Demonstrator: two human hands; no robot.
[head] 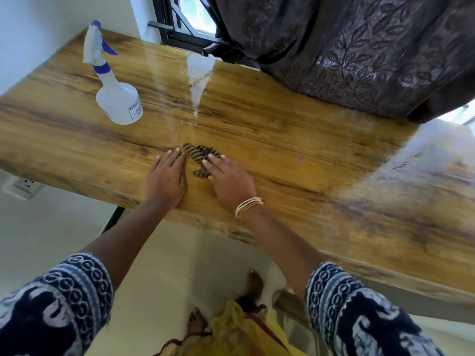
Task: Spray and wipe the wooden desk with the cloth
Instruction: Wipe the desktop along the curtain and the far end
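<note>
The wooden desk [282,140] fills the middle of the head view, its surface glossy. A small dark striped cloth [199,151] lies near the desk's front edge. My right hand [228,178], with bangles at the wrist, rests on the cloth, fingers spread over its right part and pressing it to the wood. Just left of the cloth, my left hand [165,176] lies flat on the desk with its fingertips at the cloth's edge and nothing in it. A white spray bottle [117,98] with a blue trigger stands upright at the back left, apart from both hands.
A dark patterned curtain [359,52] hangs over the desk's back right edge, with a window frame [177,27] behind it. A wall socket [24,186] sits below the desk on the left. My feet and yellow clothing [231,327] are on the floor under the front edge.
</note>
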